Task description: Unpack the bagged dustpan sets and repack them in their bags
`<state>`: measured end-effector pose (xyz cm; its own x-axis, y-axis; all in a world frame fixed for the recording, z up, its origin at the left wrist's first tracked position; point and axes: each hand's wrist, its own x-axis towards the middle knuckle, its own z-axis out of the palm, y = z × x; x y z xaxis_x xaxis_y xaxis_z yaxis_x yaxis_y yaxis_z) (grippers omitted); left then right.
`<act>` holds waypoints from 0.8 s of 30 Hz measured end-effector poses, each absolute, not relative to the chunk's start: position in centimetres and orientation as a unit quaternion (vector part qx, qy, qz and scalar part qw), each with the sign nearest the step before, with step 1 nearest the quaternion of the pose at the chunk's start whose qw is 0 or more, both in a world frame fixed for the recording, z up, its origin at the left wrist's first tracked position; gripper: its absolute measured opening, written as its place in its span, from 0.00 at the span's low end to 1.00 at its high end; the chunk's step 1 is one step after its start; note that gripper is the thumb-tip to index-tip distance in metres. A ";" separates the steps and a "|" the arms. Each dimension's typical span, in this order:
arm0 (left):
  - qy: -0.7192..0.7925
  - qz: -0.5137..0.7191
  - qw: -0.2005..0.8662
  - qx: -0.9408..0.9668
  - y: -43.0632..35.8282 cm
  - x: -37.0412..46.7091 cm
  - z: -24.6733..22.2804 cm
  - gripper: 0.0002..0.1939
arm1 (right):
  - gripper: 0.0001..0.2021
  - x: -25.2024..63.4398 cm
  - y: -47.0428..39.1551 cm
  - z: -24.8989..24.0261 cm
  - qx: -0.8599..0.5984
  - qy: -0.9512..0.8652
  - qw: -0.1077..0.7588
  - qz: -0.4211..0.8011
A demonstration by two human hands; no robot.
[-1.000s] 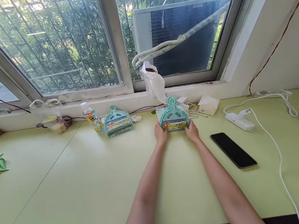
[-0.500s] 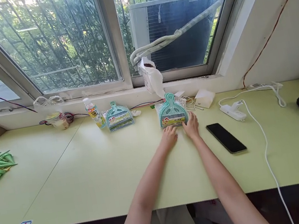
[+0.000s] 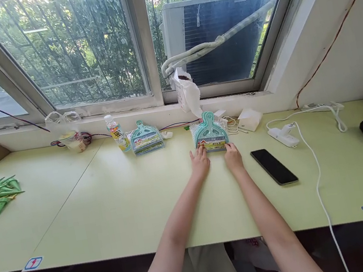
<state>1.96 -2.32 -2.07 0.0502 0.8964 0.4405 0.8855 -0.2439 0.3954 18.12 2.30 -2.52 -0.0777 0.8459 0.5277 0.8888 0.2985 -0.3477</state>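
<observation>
My left grip [image 3: 201, 164] and right grip [image 3: 234, 159] touch the lower edge of the dustpan [image 3: 210, 132] at my twelve o'clock; whether they pinch it, I can't quite tell; a phone [image 3: 274, 166] lies at its four o'clock

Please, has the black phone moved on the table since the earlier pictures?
No. The black phone keeps its place beside the white power strip; both shift together as the camera moves.

A phone [image 3: 274, 166] lies near a power strip [image 3: 280, 138].
</observation>
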 end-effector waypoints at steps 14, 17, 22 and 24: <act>0.627 0.260 -0.056 0.733 -2.9 2.3 -1.5 0.22 | 0.21 16.2 0.3 -1.6 -0.546 -0.776 0.293 -0.118; 0.609 0.261 -0.067 0.746 -3.3 2.2 -1.2 0.17 | 0.17 14.9 -0.9 -1.5 -0.498 -0.822 0.264 -0.090; 0.596 0.310 -0.071 0.737 -5.0 2.3 -0.8 0.11 | 0.15 13.8 -2.3 -1.4 -0.498 -0.827 0.253 -0.066; 0.605 0.350 -0.058 0.713 -5.6 1.7 -0.3 0.11 | 0.14 13.7 -2.7 -1.3 -0.499 -0.827 0.250 -0.062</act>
